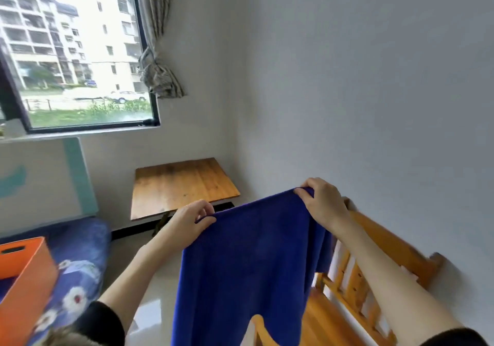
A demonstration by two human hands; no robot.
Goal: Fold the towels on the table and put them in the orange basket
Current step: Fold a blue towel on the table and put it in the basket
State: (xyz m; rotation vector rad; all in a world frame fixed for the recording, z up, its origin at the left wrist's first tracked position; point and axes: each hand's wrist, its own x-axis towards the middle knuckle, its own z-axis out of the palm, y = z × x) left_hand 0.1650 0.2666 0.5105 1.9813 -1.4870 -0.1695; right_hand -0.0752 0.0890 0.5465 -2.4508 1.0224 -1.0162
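Towel (248, 260): deep blue, plain, soft-looking cloth; held up in the air by its top edge and hanging straight down in one broad sheet.
Towel, position: in front of the wooden table (181, 185) and nearer the camera than it, not touching the tabletop; right of the orange basket (24, 278), well apart from it.
Towel, shape: top edge stretched between both hands and rising toward the right; a fold of cloth hangs behind the right side.
Left hand (191, 224): fingers curled, pinching the towel's upper left corner between thumb and fingers.
Right hand (322, 201): fingers curled over the upper right corner, gripping the cloth from above.
Basket: orange, open-topped, with a slot handle in its wall; sits on a blue flowered cushion (80, 273), left of the table.
Wooden frame (358, 273): slatted, against the wall, right of the table and behind the towel.
Hidden or cut off: towel's lower edge runs out of the picture; the basket's left part is cut off and its inside cannot be made out; the table's legs are mostly hidden by the left hand.
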